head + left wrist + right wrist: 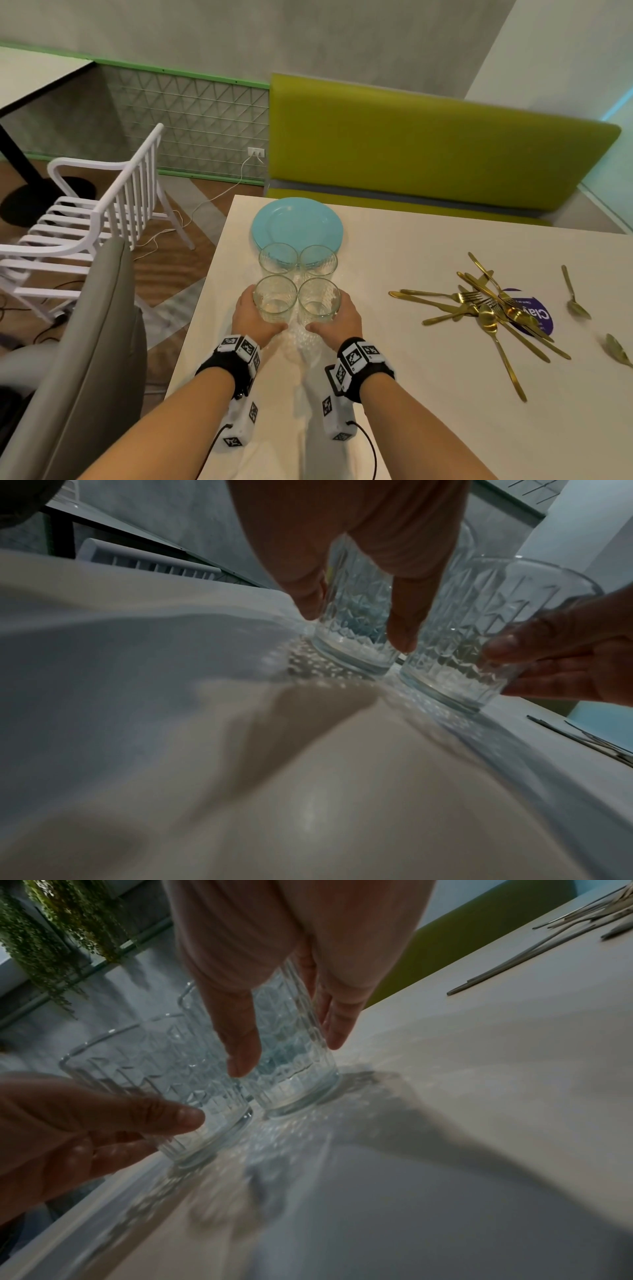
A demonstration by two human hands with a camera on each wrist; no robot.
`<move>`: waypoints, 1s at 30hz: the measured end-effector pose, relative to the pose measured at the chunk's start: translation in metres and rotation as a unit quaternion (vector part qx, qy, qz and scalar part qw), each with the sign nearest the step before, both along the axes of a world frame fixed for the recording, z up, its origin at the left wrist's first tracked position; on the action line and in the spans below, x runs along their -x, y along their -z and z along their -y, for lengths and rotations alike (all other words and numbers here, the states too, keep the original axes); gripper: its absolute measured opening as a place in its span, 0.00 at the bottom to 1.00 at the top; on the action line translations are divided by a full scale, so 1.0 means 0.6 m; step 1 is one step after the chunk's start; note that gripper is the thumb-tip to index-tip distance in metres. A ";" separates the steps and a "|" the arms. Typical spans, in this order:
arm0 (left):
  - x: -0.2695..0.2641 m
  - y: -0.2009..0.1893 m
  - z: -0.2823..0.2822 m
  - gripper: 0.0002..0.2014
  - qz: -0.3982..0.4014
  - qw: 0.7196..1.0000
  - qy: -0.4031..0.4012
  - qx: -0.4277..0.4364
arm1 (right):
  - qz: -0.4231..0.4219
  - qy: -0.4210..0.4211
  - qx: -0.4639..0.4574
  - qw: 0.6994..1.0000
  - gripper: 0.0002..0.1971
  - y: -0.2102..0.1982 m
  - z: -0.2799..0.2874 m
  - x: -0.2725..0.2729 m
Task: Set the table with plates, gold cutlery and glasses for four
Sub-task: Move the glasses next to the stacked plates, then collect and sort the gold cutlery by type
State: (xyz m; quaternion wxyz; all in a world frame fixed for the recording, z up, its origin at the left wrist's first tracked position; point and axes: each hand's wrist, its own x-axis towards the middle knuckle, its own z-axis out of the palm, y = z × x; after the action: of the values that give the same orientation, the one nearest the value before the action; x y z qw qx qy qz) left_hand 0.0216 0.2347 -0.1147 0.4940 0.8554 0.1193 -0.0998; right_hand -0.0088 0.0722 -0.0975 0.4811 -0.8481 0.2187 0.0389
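Four clear patterned glasses stand in a tight square on the white table [411, 253]. My left hand [253, 313] wraps the near-left glass [275, 298], with thumb and fingers on either side of it in the left wrist view [352, 631]. My right hand [339, 317] holds the near-right glass [318, 299] the same way [291, 1056]. Both glasses rest on the tabletop. The two far glasses [278, 257] [318, 261] stand untouched in front of a light-blue plate [298, 219]. Gold cutlery [486, 305] lies in a loose pile to the right.
Two gold spoons [575, 301] [616, 349] lie apart from the pile, near the right edge. A purple sticker [537, 315] shows under the cutlery. A grey chair back [85, 359] is at the table's left, a white chair [102, 212] beyond, a green bench [428, 154] behind.
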 end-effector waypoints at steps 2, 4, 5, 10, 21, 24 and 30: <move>0.001 -0.002 0.000 0.55 -0.011 1.000 0.001 0.011 | 0.002 -0.004 -0.004 1.000 0.43 0.001 0.001 0.000; 0.004 -0.007 -0.001 0.60 -0.013 1.000 0.006 0.013 | -0.005 -0.007 -0.009 1.000 0.45 0.001 0.002 0.001; 0.005 -0.011 0.000 0.63 -0.008 1.000 0.009 0.011 | -0.013 -0.009 -0.011 1.000 0.47 0.000 0.003 0.001; 0.019 -0.040 0.006 0.70 0.058 0.998 0.004 -0.040 | -0.052 -0.028 -0.005 0.998 0.56 -0.018 0.017 0.006; 0.015 -0.153 0.109 0.39 0.257 0.966 0.023 -0.024 | -0.027 0.030 0.046 0.998 0.42 -0.119 0.120 0.046; 0.003 -0.185 0.174 0.28 0.280 0.956 0.089 -0.021 | -0.023 0.069 0.080 0.994 0.33 -0.143 0.180 0.070; -0.013 -0.211 0.321 0.18 0.230 0.950 0.212 -0.011 | -0.042 0.129 0.137 0.981 0.21 -0.169 0.327 0.111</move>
State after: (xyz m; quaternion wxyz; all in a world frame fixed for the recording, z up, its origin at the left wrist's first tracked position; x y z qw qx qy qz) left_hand 0.0296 0.0420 0.0117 0.4656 0.8663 -0.1808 -0.0014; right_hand -0.0754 -0.1239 0.0038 0.3514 -0.8684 0.3494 -0.0187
